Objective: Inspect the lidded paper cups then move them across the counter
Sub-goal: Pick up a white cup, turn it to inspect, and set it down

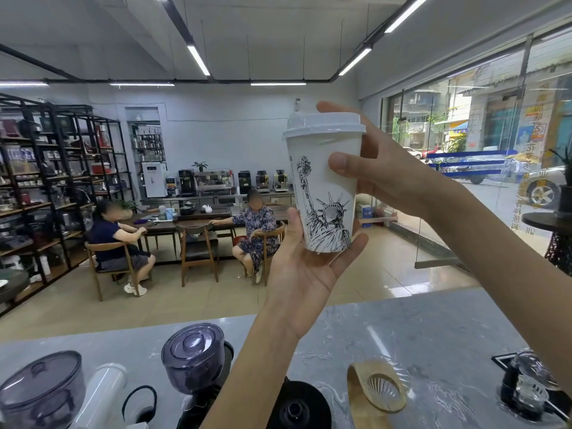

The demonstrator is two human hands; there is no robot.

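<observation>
I see counter point(433, 329) low below my grip, with coffee grinders point(193, 357) and glass dripper point(379, 387) on it. No other cups in sight there. Higher up, left hand point(305, 274) open flat, palm under bottom of paper cup point(323, 193). Right hand point(387, 178) curled round cup's side, thumb in front, fingers behind white lid point(323, 125). Cup upright, lifted high. Lid on. I think looking part is going on now. Moving across counter not done yet. Far behind grip: two people sit at table point(173, 222).
</observation>
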